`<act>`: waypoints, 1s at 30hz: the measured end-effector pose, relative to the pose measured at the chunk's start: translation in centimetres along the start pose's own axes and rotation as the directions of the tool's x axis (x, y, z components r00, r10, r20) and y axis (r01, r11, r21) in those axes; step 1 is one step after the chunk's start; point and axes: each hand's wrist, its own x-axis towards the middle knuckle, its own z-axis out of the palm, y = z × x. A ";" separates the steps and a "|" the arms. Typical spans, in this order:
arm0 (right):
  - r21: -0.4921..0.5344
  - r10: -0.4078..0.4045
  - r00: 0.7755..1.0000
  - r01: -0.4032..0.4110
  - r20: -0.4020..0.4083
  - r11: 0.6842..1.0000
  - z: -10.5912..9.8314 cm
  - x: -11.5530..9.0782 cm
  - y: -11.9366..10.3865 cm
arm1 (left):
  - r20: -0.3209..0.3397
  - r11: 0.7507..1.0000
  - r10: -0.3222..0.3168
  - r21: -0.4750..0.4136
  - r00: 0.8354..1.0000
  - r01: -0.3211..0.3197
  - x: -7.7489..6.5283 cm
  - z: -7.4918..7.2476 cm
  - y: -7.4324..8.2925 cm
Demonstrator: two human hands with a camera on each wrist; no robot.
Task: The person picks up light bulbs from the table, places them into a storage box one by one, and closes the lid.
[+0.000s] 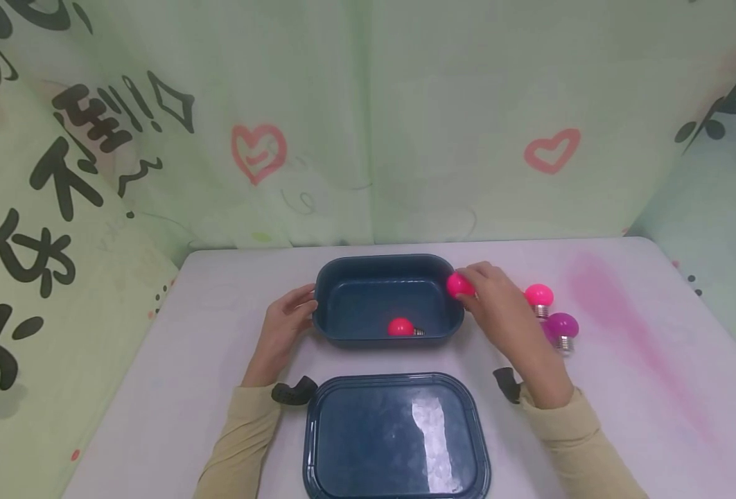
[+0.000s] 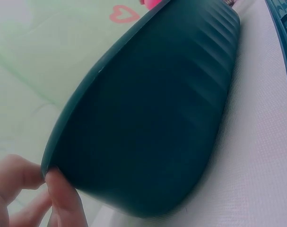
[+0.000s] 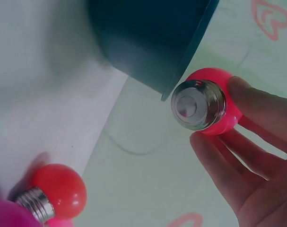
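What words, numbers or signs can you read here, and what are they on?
"不": left side of the cloth backdrop.
"!!": higher on that side.
Two red heart outlines: the backdrop's back; the left one has a smile inside.
Other black characters: too slanted or cut off to read surely.
Box, lid, light bulbs: no readable text.

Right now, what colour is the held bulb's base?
The base is silver, clearest in the right wrist view.

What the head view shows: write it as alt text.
A right hand holds a pink bulb by the right end of a dark blue container, its left end held by the left hand. Another bulb lies inside; more bulbs sit to the right, a blue lid nearer the wearer.
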 end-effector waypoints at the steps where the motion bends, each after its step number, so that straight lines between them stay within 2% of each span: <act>1: -0.001 -0.003 1.000 0.003 0.000 1.000 0.1 0.1 -0.1 | 0.000 1.000 0.001 -0.001 1.000 -0.001 0.0 0.0 0.0; 8: 0.008 0.013 1.000 -0.013 0.024 1.000 0.6 0.5 -0.8 | 0.001 1.000 0.004 -0.009 1.000 -0.004 0.0 -0.1 -0.1; 19: 0.027 -0.035 0.998 0.034 0.047 0.999 1.7 1.1 -1.5 | 0.015 1.000 0.001 0.001 1.000 -0.001 -0.1 -0.2 -0.2; 30: -0.016 -0.080 0.996 0.081 0.028 0.997 3.4 1.8 -1.6 | 0.010 1.000 -0.006 -0.013 1.000 0.007 0.0 -0.1 -0.2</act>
